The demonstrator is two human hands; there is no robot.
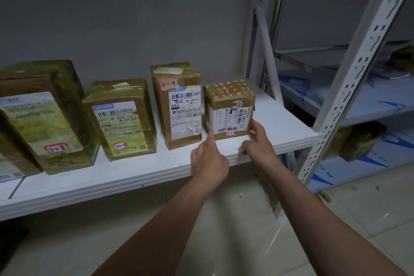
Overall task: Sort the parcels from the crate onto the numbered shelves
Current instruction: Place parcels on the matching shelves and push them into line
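Brown cardboard makes the small parcel [230, 107]. It stands on the white shelf [284, 125] near the front right corner, just beside a taller parcel [179, 105]. The left grip [209, 159] has one straight finger on the small parcel's bottom left corner, and its other fingers are curled in. The right grip [257, 141] is loosely apart. Its thumb touches the bottom right corner, and its fingers bend down at the shelf's front edge.

Held both bare forearms [161, 226] stretched forward, close together; left hand [209, 159] with index straight, others curled; right hand [257, 141] thumb up, fingers bent.
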